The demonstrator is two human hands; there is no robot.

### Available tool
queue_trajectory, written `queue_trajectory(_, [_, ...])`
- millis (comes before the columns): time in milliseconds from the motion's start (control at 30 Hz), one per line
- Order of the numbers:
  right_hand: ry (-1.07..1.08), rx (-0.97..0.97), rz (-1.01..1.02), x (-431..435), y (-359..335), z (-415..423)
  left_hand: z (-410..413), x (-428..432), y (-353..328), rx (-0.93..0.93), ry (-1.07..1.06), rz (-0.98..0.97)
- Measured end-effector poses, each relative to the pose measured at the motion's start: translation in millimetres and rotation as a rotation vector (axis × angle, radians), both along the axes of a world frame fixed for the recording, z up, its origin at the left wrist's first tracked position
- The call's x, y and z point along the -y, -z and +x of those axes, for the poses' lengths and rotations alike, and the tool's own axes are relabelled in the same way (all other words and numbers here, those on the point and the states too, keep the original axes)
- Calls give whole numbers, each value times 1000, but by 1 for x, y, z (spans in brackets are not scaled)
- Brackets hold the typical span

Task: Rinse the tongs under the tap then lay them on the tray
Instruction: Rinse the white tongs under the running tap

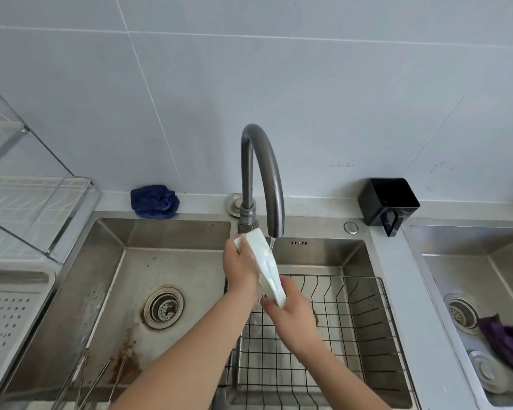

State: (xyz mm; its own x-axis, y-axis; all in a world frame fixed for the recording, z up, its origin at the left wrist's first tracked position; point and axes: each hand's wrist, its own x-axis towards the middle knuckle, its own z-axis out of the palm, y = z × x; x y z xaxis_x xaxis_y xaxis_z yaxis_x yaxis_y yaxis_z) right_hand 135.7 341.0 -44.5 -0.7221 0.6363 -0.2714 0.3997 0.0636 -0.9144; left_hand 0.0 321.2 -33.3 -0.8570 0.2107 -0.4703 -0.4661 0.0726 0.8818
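Tongs (pixel 267 266), white plastic, flat and long, arms pressed together, held slanted under the spout of the dark grey curved metal tap (pixel 262 173), a thin stream of water hitting their upper part, over the divider between two basins. Stainless steel double sink (pixel 71 291) below, left basin stained with rust around the round drain strainer (pixel 163 307); black wire rack basket (pixel 359 335) sits in the right basin. White perforated plastic tray (pixel 9 315) at far left, well apart from the tongs, with a clear-lidded dish rack (pixel 33 199) behind it. Crumpled blue cloth (pixel 154 202) on the counter ledge, black square holder (pixel 388 202) at right. Left hand (pixel 240 269) wrapped closed around the tongs' upper end; right hand (pixel 293 315) closed around their lower end.
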Motion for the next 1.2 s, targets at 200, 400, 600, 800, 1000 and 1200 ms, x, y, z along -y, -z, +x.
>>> queue_trajectory(200, [-14,-7,-148,-3,0,-6,-11,2,-13,-37,-1,-64])
queue_trajectory(400, [-86,82,-296,-31,5,-12,-5,9,-12,56,263,52])
queue_trajectory(600, [-191,155,-101,-45,0,-39,-21,28,-15,112,157,275])
queue_trajectory(800, [-162,24,-130,-51,-12,-79,-52,45,-27,248,-33,484])
queue_trajectory(1000, [-229,41,-116,-51,-20,-85,-46,48,-33,363,4,576])
queue_trajectory(1200, [-276,39,-256,-58,-22,-38,-26,37,-22,397,51,509])
